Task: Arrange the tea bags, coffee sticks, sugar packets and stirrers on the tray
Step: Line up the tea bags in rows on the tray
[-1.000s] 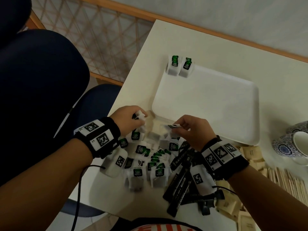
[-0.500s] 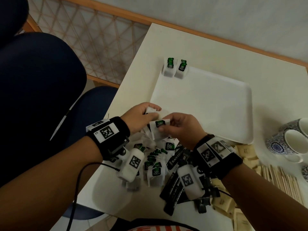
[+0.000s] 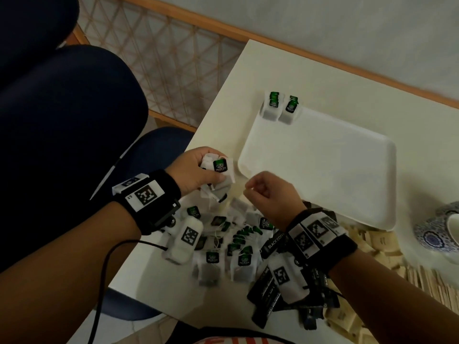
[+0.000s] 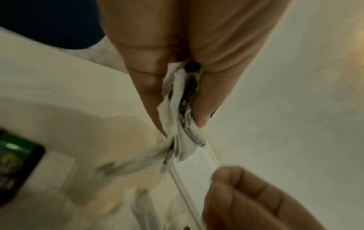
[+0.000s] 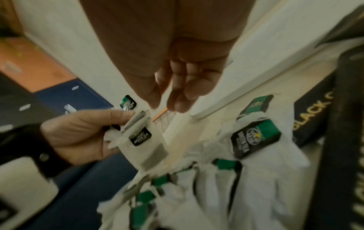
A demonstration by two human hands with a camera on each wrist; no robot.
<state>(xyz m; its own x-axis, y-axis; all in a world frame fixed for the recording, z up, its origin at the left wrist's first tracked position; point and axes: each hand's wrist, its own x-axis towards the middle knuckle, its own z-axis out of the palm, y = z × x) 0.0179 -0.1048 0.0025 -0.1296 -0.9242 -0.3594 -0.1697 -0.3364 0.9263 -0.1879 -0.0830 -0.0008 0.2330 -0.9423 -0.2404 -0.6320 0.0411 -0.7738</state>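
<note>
1. Tea bags (image 3: 218,175) sat bunched in the left hand (image 3: 191,170), pinched between thumb and fingers, just off the tray's near-left corner; the top one faced up, its green tag toward the desk's far edge and its long axis running near to far.
2. The right hand (image 3: 270,194) hovered beside that bunch with fingers loosely curled, and I saw nothing in it.
3. The white tray (image 3: 347,207) carried two more tea bags (image 3: 282,108) at its far-left corner, propped against the rim side by side, tags uppermost.
4. A loose heap of tea bags (image 3: 231,252) lay along the desk's near edge, pointing every way.
5. Black coffee sticks (image 3: 268,289) lay beside that heap, mostly under the right wrist.
6. Sugar packets (image 3: 372,247) and wooden stirrers (image 3: 427,281) lay by the tray's near edge.
</note>
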